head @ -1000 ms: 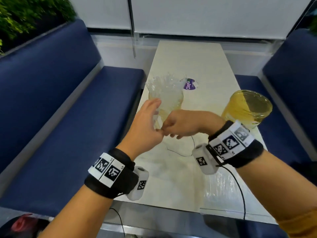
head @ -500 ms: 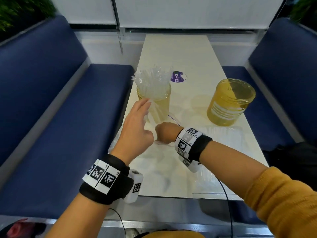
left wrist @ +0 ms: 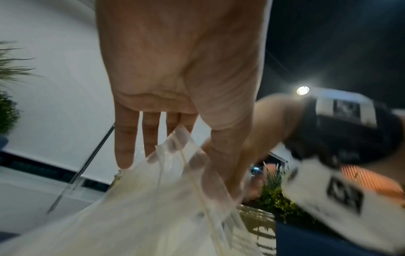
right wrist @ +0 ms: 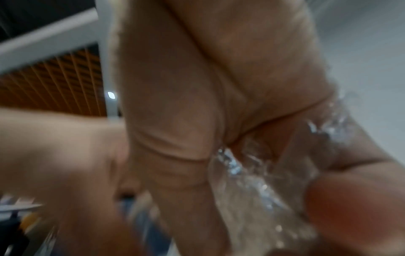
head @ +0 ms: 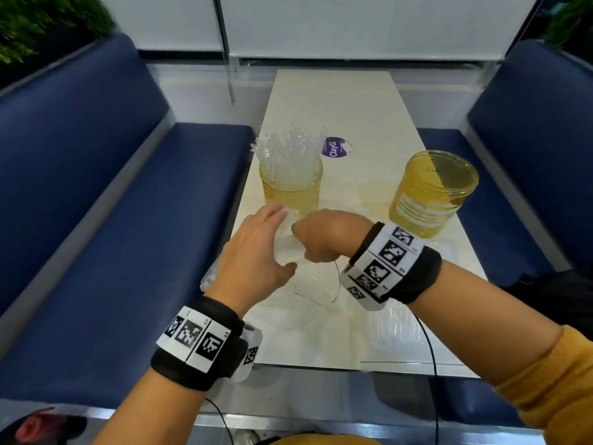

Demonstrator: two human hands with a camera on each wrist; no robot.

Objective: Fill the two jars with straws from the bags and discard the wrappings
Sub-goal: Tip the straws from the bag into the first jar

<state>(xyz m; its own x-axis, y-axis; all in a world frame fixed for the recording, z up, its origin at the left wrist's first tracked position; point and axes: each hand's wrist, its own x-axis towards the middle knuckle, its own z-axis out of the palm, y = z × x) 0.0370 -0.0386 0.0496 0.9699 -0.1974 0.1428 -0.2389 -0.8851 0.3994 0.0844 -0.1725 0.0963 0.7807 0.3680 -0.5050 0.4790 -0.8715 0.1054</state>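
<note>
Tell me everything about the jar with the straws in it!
The jar with straws is yellow-tinted see-through glass, round, open on top, standing upright near the table's left edge. A bunch of clear wrapped straws pokes out, fanning upward. The hands are just in front; whether they touch it cannot be told.

1. A long pale table (head: 333, 101) is running away from the camera between two benches.
2. A blue padded bench (head: 106, 200) is lining the left side, and another blue bench (head: 526, 130) is facing it on the right.
3. White roller blinds (head: 362, 24) are covering the window at the far end.
4. Green foliage (head: 38, 20) is showing above the left backrest.
5. In the left wrist view, a round ceiling light (left wrist: 303, 90) is glowing against a dark ceiling.
</note>
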